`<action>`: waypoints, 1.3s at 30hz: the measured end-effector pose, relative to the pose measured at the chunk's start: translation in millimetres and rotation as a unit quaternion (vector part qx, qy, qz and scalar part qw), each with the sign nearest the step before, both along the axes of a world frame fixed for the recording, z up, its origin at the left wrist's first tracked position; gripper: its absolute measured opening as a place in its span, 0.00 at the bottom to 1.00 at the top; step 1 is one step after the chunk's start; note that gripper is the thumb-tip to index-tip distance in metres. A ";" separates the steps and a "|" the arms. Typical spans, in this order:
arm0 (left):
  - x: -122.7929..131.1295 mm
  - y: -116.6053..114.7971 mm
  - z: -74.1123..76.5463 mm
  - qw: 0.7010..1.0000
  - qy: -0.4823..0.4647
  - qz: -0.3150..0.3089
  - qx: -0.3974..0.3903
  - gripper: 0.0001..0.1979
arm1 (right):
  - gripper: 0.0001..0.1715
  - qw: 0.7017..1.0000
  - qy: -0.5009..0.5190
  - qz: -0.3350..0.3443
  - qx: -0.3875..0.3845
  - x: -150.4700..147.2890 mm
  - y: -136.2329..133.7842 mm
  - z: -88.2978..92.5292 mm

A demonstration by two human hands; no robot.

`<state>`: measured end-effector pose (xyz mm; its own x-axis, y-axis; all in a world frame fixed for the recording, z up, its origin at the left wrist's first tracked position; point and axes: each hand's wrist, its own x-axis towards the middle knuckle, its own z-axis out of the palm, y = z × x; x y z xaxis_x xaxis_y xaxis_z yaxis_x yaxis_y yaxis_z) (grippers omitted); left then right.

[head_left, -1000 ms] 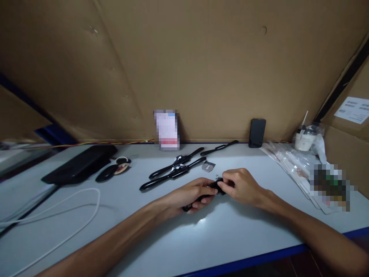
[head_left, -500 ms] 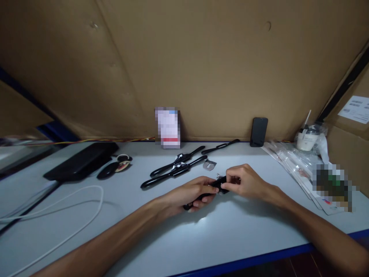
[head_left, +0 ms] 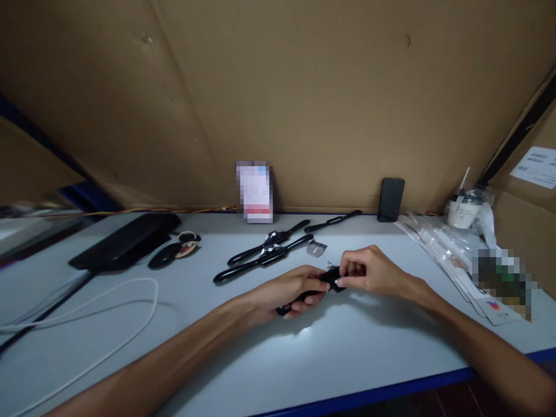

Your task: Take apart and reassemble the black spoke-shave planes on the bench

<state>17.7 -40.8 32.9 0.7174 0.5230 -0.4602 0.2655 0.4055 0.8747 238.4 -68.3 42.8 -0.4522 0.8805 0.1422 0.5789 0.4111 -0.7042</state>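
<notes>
- Landmark: loose metal plate (head_left: 317,248) flat on the table (head_left: 278,362).
- Held black tool (head_left: 330,279): nearer the wearer than the plate, up off the table between both hands, tilted, left end lower. Small silvery screw-like part (head_left: 330,264) sticks up on its far side, just below the plate in view.
- Left hand (head_left: 297,285): nearer than the plate and a bit left; arm in from lower left, fingers wrapped around the tool's handle, thumb along the top. Firm closed grip.
- Right hand (head_left: 374,271): right of the plate and nearer; arm in from lower right, wrist bent, fingers curled, thumb pointing left. Narrow pinch at the tool's middle section; exact contact partly hidden.
- Near loose tool (head_left: 238,271): left of the plate, lying slanted. Far loose tool (head_left: 248,254) just beyond it, also left. Slim black tool (head_left: 315,227): beyond the plate.
- Vs 1 s ago: right fingers moved slightly right and loosened, more of the black middle section showing; thumb tip further along. Left grip same. Plate and loose tools unmoved; view shifted a little.
</notes>
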 end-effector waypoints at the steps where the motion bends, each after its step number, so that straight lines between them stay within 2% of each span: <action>1: -0.2 -0.2 -0.1 1.000 0.000 0.001 0.001 0.17 | 0.08 1.000 -0.012 -0.013 0.020 -3.8 -1.9 -2.8; 3: -0.7 -0.4 0.0 1.000 -0.003 0.003 0.005 0.17 | 0.16 0.998 -0.023 -0.027 0.046 -11.3 -6.0 -7.5; 6: -0.8 -0.8 0.9 1.000 -0.002 -0.002 0.011 0.16 | 0.23 0.999 0.017 -0.021 0.034 -16.8 -9.5 -7.8; 10: 0.1 -1.2 1.8 1.000 0.014 0.002 0.009 0.17 | 0.14 0.997 0.053 -0.036 0.051 -10.2 -6.0 -0.1; 15: 0.2 -1.6 1.7 1.000 0.015 0.009 0.002 0.19 | 0.21 0.995 -0.024 -0.041 0.087 -2.6 -1.7 0.5; 18: 0.0 -1.9 3.2 1.000 0.019 0.013 0.003 0.19 | 0.11 0.994 -0.003 -0.041 0.096 -3.6 -4.2 -0.7; 19: 0.0 -2.0 3.7 1.000 0.021 0.011 0.003 0.19 | 0.11 0.994 0.003 -0.037 0.101 -4.0 -5.0 -0.7; 22: 0.0 -2.1 4.7 1.000 0.022 0.004 0.006 0.19 | 0.16 0.994 -0.009 -0.011 0.106 -4.3 -5.7 -0.6; 26: 0.0 -2.0 4.5 1.000 0.019 0.002 0.009 0.18 | 0.25 0.994 -0.022 -0.012 0.102 -4.4 -4.1 -2.6; 30: 0.2 -1.3 3.5 1.000 0.018 0.001 0.012 0.18 | 0.23 0.998 0.001 0.023 0.064 -6.5 -4.7 -4.8; 35: 0.6 -0.3 2.1 1.000 0.020 -0.001 0.011 0.18 | 0.26 0.992 -0.025 -0.014 0.119 -7.0 -5.2 -4.4; 39: -0.4 0.1 1.0 1.000 0.016 -0.005 0.010 0.17 | 0.24 0.998 -0.021 0.004 0.060 -7.6 -6.0 -4.4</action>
<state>17.3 -40.8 33.9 0.7081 0.5246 -0.4726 0.2976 0.3853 0.8735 230.9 -74.3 38.5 -0.4665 0.8551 0.2262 0.6039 0.4947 -0.6249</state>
